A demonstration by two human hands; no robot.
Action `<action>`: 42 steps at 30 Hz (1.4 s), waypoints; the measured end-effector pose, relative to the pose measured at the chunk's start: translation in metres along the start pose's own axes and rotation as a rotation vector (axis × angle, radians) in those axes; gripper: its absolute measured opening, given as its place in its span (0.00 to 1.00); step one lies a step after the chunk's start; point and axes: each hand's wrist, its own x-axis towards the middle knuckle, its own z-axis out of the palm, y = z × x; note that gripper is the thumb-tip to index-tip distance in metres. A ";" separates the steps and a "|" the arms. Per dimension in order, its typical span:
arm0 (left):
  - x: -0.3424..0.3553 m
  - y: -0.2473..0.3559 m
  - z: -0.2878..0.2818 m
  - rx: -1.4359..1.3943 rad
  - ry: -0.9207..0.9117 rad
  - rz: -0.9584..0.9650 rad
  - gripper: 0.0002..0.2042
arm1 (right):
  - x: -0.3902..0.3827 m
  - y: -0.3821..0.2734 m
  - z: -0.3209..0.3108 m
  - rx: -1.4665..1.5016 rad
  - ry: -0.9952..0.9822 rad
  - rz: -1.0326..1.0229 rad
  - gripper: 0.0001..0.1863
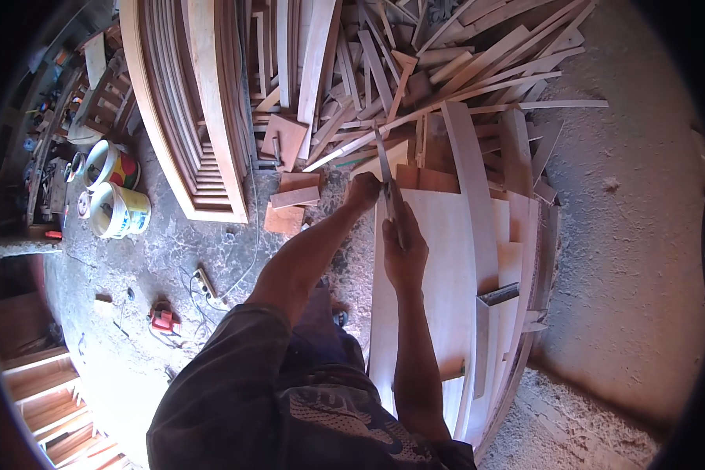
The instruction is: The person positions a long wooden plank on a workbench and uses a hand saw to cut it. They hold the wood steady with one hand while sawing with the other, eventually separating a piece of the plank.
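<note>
My right hand (406, 249) is closed round the grip of a long, narrow, tapered tool that looks like a handsaw (384, 160), seen nearly edge-on. Its dark blade points away from me, over the far end of a wide pale wooden panel (423, 258). My left hand (363, 192) is closed at the panel's far left corner, close beside the blade. A pale piece of wood (392, 160) lies just past it. The left fingertips are hidden, so what they grip does not show.
Offcuts and strips (446, 70) heap up at the back. Door frames (211, 102) stand far left, near two buckets (120, 210). A red power tool (163, 319) and a power strip (204, 282) with cords lie on the floor. A rough wall (627, 235) rises on the right.
</note>
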 end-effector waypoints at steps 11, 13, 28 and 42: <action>-0.101 0.106 -0.073 0.112 -0.326 0.753 0.30 | -0.029 0.015 -0.005 0.290 0.020 0.114 0.29; -0.113 0.119 -0.078 0.203 -0.280 0.809 0.27 | -0.038 -0.010 -0.019 0.223 -0.016 0.092 0.30; -0.064 0.097 -0.031 -0.013 -0.140 0.810 0.14 | -0.005 -0.034 -0.026 0.206 -0.144 0.301 0.27; -0.084 0.109 -0.039 0.070 -0.182 0.852 0.17 | -0.026 -0.017 -0.027 0.118 -0.041 0.093 0.28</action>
